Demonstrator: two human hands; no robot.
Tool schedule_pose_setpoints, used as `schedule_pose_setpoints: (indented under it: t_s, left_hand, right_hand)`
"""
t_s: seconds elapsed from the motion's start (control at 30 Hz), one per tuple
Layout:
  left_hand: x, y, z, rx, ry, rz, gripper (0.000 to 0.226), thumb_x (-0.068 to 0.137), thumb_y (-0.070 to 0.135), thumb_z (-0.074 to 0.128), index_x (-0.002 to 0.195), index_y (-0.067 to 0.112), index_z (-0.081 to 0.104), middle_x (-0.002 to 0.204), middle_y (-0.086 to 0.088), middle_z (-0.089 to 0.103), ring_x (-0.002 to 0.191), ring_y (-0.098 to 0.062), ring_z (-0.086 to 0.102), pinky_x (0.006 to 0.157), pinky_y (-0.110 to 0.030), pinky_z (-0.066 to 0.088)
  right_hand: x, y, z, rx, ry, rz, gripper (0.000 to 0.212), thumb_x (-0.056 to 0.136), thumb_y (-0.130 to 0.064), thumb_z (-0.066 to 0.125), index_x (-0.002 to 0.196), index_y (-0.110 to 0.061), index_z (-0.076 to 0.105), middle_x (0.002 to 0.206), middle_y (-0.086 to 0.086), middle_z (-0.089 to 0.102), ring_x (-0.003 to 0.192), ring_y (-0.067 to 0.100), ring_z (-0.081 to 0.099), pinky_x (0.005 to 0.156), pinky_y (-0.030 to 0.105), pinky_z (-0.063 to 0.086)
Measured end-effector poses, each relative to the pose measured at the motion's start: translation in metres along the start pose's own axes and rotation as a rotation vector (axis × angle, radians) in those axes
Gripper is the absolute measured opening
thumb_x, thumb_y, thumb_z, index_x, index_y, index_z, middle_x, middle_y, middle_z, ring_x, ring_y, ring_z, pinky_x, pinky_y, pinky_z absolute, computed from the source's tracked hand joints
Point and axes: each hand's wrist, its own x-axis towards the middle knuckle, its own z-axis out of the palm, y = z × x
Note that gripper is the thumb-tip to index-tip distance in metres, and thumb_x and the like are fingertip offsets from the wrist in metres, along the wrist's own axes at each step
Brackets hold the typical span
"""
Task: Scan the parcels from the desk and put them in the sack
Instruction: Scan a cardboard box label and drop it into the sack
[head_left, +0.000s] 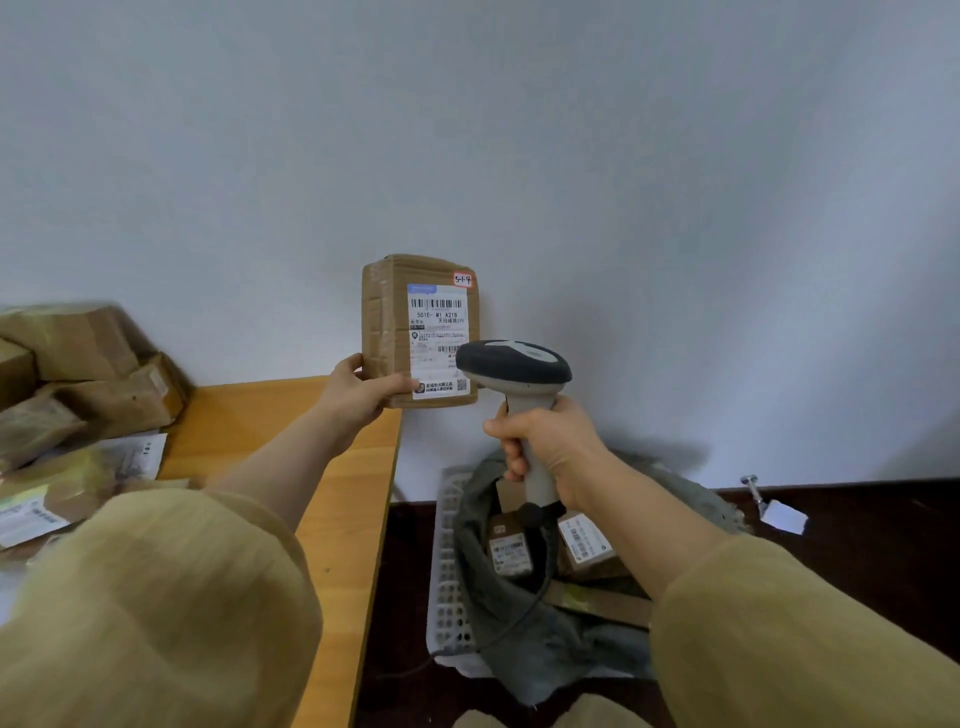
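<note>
My left hand (358, 395) grips a brown cardboard parcel (387, 332) by its lower left corner and holds it upright in the air past the desk's right edge, white shipping label facing me. My right hand (545, 447) grips the handle of a grey barcode scanner (514, 364), whose dark head points at the label's lower right and overlaps it. Below the scanner a grey-green sack (519, 623) lies open on the floor with three scanned parcels (511, 551) inside. More brown parcels (88, 384) are piled on the left of the wooden desk (353, 519).
The sack sits in a white perforated plastic basket (447, 587) on a dark floor, right beside the desk's edge. The scanner's black cable (545, 571) trails down into the sack. A small white object with a metal pin (779, 512) lies by the wall at the right.
</note>
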Motion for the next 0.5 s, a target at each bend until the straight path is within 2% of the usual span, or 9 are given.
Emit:
schedule_pose_setpoints:
  t_s: [0.07,0.13,0.17,0.23,0.27,0.33,0.4,0.5]
  left_hand:
    - [0.008,-0.005,0.013,0.038,-0.033,-0.013,0.074,0.067,0.010,0.083,0.130,0.006,0.045,0.118,-0.011,0.061,0.103,-0.025,0.064,0.089,-0.039,0.054]
    - [0.014,-0.012,0.029,0.121,-0.067,-0.033,0.085,0.053,0.023,0.088,0.127,0.009,0.048,0.115,-0.010,0.062,0.101,-0.026,0.064,0.089,-0.043,0.054]
    - [0.018,-0.016,0.039,0.180,-0.091,-0.040,0.090,0.046,0.030,0.089,0.125,0.011,0.050,0.113,-0.009,0.063,0.101,-0.026,0.065,0.089,-0.044,0.055]
    - [0.023,-0.028,0.063,0.296,-0.171,-0.046,0.096,0.042,0.041,0.087,0.126,0.013,0.052,0.110,-0.006,0.063,0.098,-0.023,0.065,0.080,-0.036,0.056]
    - [0.024,-0.034,0.076,0.342,-0.213,-0.051,0.095,0.043,0.044,0.086,0.127,0.013,0.053,0.108,-0.005,0.063,0.095,-0.020,0.064,0.074,-0.030,0.054]
    - [0.023,-0.048,0.108,0.424,-0.301,-0.067,0.079,0.051,0.040,0.086,0.121,0.014,0.058,0.106,-0.005,0.063,0.091,-0.017,0.062,0.069,-0.024,0.050]
    - [0.022,-0.067,0.140,0.494,-0.399,-0.104,0.071,0.053,0.041,0.085,0.115,0.018,0.061,0.106,-0.004,0.065,0.092,-0.016,0.063,0.075,-0.026,0.053]
    - [0.022,-0.099,0.185,0.564,-0.513,-0.159,0.087,0.057,0.045,0.084,0.133,0.018,0.053,0.114,-0.003,0.064,0.100,-0.019,0.063,0.089,-0.032,0.053]
  right_hand:
    - [0.002,0.007,-0.012,0.060,0.031,0.025,0.007,0.085,-0.005,0.065,0.089,-0.007,0.060,0.053,0.003,0.052,0.043,0.014,0.044,0.050,0.028,0.046]
    - [0.005,0.016,-0.029,0.145,0.090,0.061,0.010,0.085,-0.007,0.067,0.094,-0.006,0.061,0.055,0.003,0.053,0.045,0.014,0.045,0.049,0.027,0.047]
    - [0.005,0.023,-0.039,0.186,0.137,0.085,0.010,0.085,-0.008,0.068,0.092,-0.006,0.062,0.055,0.004,0.054,0.045,0.015,0.046,0.048,0.027,0.047]
    - [0.008,0.041,-0.067,0.284,0.261,0.152,0.007,0.084,-0.007,0.068,0.086,-0.007,0.062,0.053,0.004,0.053,0.043,0.014,0.045,0.046,0.025,0.046]
    - [0.008,0.053,-0.083,0.343,0.330,0.195,0.007,0.084,-0.006,0.068,0.084,-0.007,0.061,0.052,0.004,0.052,0.041,0.014,0.044,0.044,0.024,0.045]
    - [0.005,0.079,-0.116,0.437,0.460,0.294,0.009,0.084,-0.006,0.067,0.081,-0.006,0.058,0.052,0.004,0.050,0.040,0.013,0.043,0.042,0.024,0.043]
    - [-0.002,0.106,-0.147,0.490,0.565,0.378,0.015,0.086,-0.006,0.064,0.074,-0.005,0.056,0.050,0.003,0.048,0.038,0.013,0.041,0.042,0.024,0.042]
    - [-0.014,0.149,-0.187,0.502,0.710,0.479,0.022,0.086,-0.001,0.063,0.067,-0.006,0.054,0.047,0.003,0.048,0.036,0.012,0.042,0.043,0.025,0.042]
